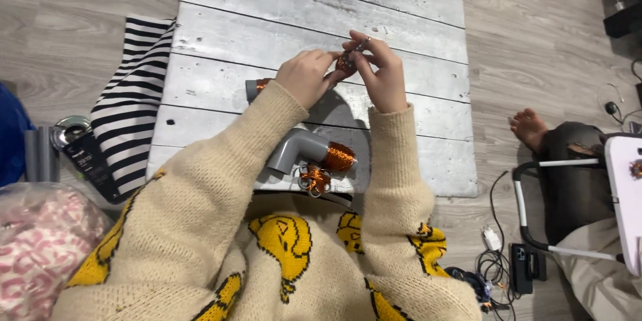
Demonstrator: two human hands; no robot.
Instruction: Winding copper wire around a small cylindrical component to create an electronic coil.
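My left hand (305, 77) and my right hand (380, 70) meet over a grey wooden board (401, 40) and pinch a small copper-wound piece (346, 62) between their fingertips. A grey pipe section (253, 87) with copper wire on it pokes out from under my left wrist. Nearer to me lies a grey elbow pipe (294, 150) with a copper wire coil (340, 157) on one end. A small tangle of copper wire with rings (313, 179) lies just in front of it.
A black-and-white striped cloth (134, 107) lies left of the board. A dark tool with a metal roll (77, 140) sits beyond it. Another person's bare foot (528, 127) and leg are at the right, beside a white frame (535, 200), cables and a phone (521, 267).
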